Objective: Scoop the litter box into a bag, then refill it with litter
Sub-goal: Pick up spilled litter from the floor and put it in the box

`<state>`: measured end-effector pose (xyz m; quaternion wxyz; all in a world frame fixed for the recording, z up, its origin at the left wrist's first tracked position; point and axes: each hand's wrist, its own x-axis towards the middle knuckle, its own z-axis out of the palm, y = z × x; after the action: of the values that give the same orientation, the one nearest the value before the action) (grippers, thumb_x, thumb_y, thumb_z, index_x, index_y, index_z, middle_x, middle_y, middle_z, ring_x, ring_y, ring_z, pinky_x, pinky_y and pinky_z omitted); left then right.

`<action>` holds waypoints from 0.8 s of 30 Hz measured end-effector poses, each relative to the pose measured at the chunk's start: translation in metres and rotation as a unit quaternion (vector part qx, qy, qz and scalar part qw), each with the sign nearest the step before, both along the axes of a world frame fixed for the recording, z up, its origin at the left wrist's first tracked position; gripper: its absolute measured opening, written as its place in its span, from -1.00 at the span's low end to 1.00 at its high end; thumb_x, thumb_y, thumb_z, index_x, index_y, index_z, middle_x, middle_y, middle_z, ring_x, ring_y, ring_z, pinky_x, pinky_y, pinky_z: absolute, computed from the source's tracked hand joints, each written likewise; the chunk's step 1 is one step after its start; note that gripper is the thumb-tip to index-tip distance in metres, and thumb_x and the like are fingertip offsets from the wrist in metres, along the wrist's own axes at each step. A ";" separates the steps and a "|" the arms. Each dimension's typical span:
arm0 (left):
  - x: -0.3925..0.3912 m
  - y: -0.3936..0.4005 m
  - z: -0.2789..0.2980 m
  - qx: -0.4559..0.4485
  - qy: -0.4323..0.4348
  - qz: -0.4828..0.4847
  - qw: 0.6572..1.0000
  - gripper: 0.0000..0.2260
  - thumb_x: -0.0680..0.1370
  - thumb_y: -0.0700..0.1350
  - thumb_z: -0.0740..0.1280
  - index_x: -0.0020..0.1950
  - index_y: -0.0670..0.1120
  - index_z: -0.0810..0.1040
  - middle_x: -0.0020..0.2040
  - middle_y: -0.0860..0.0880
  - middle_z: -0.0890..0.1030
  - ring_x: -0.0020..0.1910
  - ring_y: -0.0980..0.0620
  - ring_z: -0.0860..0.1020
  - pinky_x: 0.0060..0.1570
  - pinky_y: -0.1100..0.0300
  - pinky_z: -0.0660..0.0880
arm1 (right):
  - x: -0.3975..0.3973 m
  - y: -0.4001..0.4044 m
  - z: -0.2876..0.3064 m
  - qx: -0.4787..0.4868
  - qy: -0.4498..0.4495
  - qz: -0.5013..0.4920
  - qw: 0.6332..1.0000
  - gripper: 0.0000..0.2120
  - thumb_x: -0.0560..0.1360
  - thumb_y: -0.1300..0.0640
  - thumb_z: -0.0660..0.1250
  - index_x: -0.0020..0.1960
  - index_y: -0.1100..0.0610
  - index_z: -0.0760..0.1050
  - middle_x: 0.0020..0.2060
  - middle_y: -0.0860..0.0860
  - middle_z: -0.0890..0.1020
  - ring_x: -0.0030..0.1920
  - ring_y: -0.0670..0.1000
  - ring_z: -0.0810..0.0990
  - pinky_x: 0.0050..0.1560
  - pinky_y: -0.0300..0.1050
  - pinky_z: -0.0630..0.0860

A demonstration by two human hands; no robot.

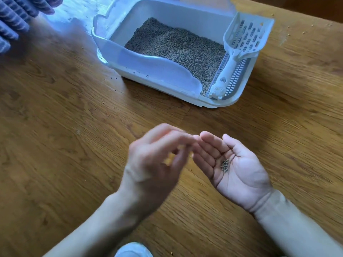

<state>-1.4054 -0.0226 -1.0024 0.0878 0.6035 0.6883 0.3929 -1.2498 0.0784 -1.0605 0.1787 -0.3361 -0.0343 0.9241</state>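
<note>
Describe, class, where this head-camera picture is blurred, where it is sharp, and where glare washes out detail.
Head view: the left hand is smeared by motion blur, its fingers indistinct; the right hand is sharp enough to show litter grains in the palm; bluish glare bleaches the floor and the litter box near wall at upper left; the scoop is crisp.

A wood-grain floor (55,127) fills the frame. A blue-and-white striped cloth (16,17) sits in the upper left corner. A white rounded object (133,250), partly cut off, shows at the bottom edge.

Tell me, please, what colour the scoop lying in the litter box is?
White, like the box; the scoop shows clearly in the head view.
</note>
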 end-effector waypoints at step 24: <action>-0.054 -0.013 -0.114 -0.271 0.184 -0.079 0.942 -0.93 0.61 -0.28 0.30 0.00 -0.12 0.48 -0.16 -0.04 0.45 -0.28 0.00 0.40 -0.34 0.15 0.46 | -0.005 0.001 0.006 0.000 0.000 -0.013 1.000 -0.47 0.62 -0.01 0.02 -0.02 0.29 0.67 0.03 0.23 0.68 0.06 0.15 0.68 -0.07 0.00 0.66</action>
<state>-1.4594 -0.0356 -1.1160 0.1505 0.6709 0.7232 0.0655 -1.2546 0.0793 -1.0543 0.1910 -0.3361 -0.0302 0.9218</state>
